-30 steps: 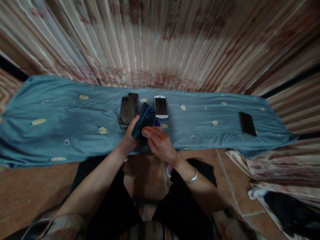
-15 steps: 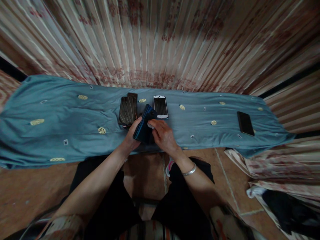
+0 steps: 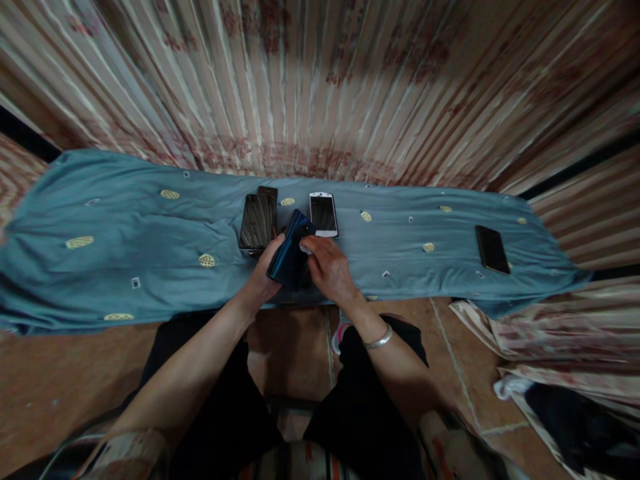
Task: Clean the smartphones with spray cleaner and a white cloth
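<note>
My left hand (image 3: pixel 263 275) grips a dark blue smartphone (image 3: pixel 289 257) along its lower left side, its back with the camera facing up. The phone is tilted over the near part of the cloth. Against the phone's upper right back, my right hand (image 3: pixel 329 267) is closed with a small pale wad (image 3: pixel 306 248) pinched in its fingertips. What the wad is made of is too small to tell. Just beyond the hands lie a white smartphone (image 3: pixel 323 215) and, to the left, a dark-screened phone (image 3: pixel 257 220) overlapping another dark phone (image 3: pixel 269 191).
A blue-green cloth (image 3: pixel 150 233) with yellow pineapple prints covers the long table. A black phone (image 3: pixel 493 249) rests near its right end. Pleated curtains (image 3: pixel 300 87) hang behind. On the floor at lower right lies a dark bundle (image 3: pixel 575 420).
My right hand has shifted slightly up and right across the phone's back, with the pale wad still in its fingertips. My left hand keeps its hold; the view has moved slightly.
</note>
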Demonstrator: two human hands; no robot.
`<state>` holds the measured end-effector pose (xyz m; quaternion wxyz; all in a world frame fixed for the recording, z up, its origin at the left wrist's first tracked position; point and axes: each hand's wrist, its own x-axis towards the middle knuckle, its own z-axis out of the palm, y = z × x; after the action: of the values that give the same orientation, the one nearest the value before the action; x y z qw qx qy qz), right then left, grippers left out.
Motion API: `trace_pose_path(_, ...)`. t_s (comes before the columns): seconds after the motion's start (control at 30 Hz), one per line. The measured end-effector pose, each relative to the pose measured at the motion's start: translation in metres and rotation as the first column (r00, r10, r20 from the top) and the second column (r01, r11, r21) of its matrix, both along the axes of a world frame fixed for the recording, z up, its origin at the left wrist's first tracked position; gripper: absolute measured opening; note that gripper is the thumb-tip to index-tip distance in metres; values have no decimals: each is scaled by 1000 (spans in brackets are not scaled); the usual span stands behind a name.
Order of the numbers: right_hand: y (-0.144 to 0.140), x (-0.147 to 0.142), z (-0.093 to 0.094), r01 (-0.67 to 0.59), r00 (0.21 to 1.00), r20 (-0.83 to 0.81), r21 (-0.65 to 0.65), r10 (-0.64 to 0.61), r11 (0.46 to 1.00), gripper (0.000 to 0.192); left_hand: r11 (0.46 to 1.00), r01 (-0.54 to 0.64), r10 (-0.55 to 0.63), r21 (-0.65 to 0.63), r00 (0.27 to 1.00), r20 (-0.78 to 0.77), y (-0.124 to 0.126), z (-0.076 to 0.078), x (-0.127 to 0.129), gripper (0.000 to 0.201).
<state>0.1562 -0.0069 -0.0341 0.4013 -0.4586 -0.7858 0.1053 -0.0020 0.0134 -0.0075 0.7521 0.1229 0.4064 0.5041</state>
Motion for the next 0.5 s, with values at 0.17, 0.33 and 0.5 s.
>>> trace_pose_path(0.17,-13,-10,8,-57,998,0,1,57,998,45,999,-32,32,22,999,-14,6,-3,-6,26)
trace_pose_path(0.33,-22,-17,14,-79,997,0,4,79,997,46,999,-13,13,30,1000,-3,9,-2,-10,26)
trace_pose_path(0.5,-28,-23,15,-79,997,6,46,79,996,41,999,35,-34,26,999,-19,9,-4,-13,32)
